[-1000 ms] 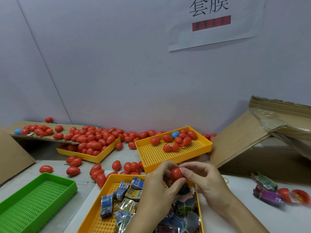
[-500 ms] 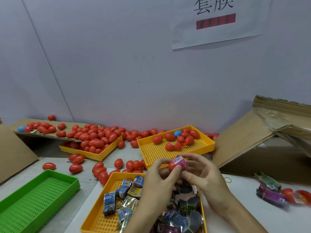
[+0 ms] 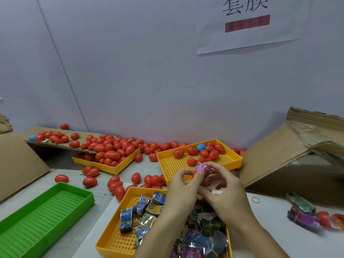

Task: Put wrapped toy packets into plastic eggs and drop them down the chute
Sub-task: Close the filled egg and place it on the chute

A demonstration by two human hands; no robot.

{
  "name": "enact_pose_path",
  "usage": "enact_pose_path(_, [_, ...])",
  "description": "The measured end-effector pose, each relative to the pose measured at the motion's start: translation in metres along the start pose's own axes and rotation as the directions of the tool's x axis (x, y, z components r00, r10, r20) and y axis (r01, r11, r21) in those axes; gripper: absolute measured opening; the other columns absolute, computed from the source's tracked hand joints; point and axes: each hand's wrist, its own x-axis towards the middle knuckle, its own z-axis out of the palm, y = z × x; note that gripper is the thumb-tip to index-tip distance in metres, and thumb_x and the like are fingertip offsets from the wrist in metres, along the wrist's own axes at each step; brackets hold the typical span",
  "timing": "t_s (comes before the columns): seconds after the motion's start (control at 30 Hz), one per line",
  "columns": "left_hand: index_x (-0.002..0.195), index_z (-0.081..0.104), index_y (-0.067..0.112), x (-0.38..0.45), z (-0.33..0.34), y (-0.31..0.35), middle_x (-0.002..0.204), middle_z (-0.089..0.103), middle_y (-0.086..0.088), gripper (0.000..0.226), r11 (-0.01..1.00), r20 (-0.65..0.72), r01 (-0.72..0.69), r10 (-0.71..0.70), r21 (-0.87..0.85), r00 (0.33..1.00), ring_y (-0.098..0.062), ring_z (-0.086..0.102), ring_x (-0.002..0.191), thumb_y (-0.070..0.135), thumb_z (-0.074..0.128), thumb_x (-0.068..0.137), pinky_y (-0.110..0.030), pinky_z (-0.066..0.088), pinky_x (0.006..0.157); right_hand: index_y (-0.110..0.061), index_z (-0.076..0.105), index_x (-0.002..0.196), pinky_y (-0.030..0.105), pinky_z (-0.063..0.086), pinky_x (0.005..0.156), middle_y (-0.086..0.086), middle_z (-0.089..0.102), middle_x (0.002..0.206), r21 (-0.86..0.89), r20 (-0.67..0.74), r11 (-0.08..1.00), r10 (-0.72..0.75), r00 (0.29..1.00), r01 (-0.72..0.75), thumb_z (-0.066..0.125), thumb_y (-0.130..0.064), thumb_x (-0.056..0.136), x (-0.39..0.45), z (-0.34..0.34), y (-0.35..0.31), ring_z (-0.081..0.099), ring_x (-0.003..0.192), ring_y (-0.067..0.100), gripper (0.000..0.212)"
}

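Two hands, left hand [image 3: 183, 185], right hand [image 3: 226, 190], pinching pink packet [image 3: 203, 168], apparently into red egg [image 3: 195, 172]

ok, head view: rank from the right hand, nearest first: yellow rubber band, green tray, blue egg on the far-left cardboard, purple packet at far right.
From the right hand:
1. Yellow rubber band, on the table just to its right.
2. Purple packet, far right, near the table's edge.
3. Green tray, on the left, near side.
4. Blue egg, far left, on the cardboard at the back.

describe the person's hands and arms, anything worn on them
Both are bare: the left hand and right hand carry no gloves, rings, watch or bands that show. Both forearms are uncovered down to the bottom edge, with no sleeves in view. Fingernails look short and unpainted.
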Motion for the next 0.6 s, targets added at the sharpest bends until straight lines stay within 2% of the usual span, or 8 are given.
enact_pose_path(0.07, [0.102,0.063,0.02,0.004,0.006,0.001,0.067,0.073,0.005,0.028,1.0,0.01,0.025,-0.025,-0.001,1.0,-0.009,0.068,0.06,0.045,0.068,0.09,-0.024,0.056,0.06,-0.052,0.064,0.104,0.012,0.053,0.069,-0.023,0.071,0.096,-0.02,-0.069,1.0,-0.008,0.998,0.007,0.085,-0.026,0.073,0.002,-0.002,0.005,0.069,0.085,-0.001,0.045])
enact_pose_path(0.17, [0.101,0.062,0.018,0.006,0.011,-0.001,0.072,0.076,-0.002,0.031,0.998,0.001,0.055,-0.055,-0.017,0.998,-0.015,0.071,0.064,0.046,0.071,0.088,-0.031,0.06,0.065,-0.052,0.064,0.1,0.012,0.053,0.07,-0.024,0.07,0.096,-0.034,-0.11,0.999,-0.035,0.993,0.031,0.085,-0.023,0.074,0.002,-0.002,0.012,0.068,0.087,-0.001,0.043])
enact_pose_path(0.33, [0.1,0.062,0.018,0.006,0.01,-0.005,0.061,0.069,-0.001,0.035,1.0,-0.018,0.029,-0.03,-0.01,0.999,-0.01,0.064,0.055,0.049,0.07,0.087,-0.025,0.052,0.054,-0.043,0.066,0.106,0.011,0.051,0.072,-0.022,0.07,0.099,-0.003,-0.076,0.998,-0.056,0.995,0.056,0.085,-0.022,0.075,0.001,-0.003,0.014,0.067,0.091,0.0,0.043])
enact_pose_path(0.4, [0.103,0.066,0.016,0.006,0.009,-0.005,0.069,0.071,-0.004,0.036,0.999,0.013,0.018,-0.017,-0.044,1.0,-0.016,0.065,0.062,0.048,0.07,0.088,-0.029,0.053,0.059,-0.035,0.068,0.111,0.015,0.053,0.073,-0.02,0.07,0.101,0.004,-0.043,0.998,-0.07,0.997,0.07,0.085,-0.019,0.076,0.001,-0.004,0.014,0.068,0.093,0.002,0.042])
enact_pose_path(0.47, [0.097,0.072,0.014,0.006,0.01,-0.005,0.08,0.075,-0.009,0.031,0.997,0.033,0.005,-0.003,-0.071,0.999,-0.025,0.068,0.07,0.043,0.068,0.091,-0.035,0.054,0.065,-0.027,0.069,0.115,0.019,0.055,0.075,-0.016,0.07,0.104,0.003,-0.006,0.997,-0.079,0.997,0.079,0.085,-0.015,0.076,0.001,-0.004,0.013,0.068,0.093,0.004,0.043])
enact_pose_path(0.53, [0.085,0.075,0.016,0.005,0.009,-0.005,0.072,0.073,-0.004,0.026,0.998,0.029,0.003,-0.001,-0.069,1.0,-0.022,0.066,0.064,0.04,0.067,0.093,-0.03,0.053,0.057,-0.022,0.07,0.113,0.022,0.056,0.075,-0.012,0.07,0.103,-0.002,0.001,0.996,-0.089,0.996,0.089,0.084,-0.012,0.075,0.002,-0.004,0.013,0.069,0.091,0.006,0.043])
enact_pose_path(0.6, [0.081,0.074,0.015,0.005,0.009,-0.006,0.065,0.068,-0.002,0.029,0.998,0.032,0.008,-0.006,-0.058,0.999,-0.017,0.061,0.058,0.041,0.067,0.093,-0.027,0.048,0.051,-0.022,0.07,0.111,0.021,0.055,0.074,-0.012,0.07,0.101,-0.003,-0.013,0.996,-0.087,0.996,0.087,0.084,-0.011,0.074,0.002,-0.004,0.013,0.069,0.089,0.006,0.041])
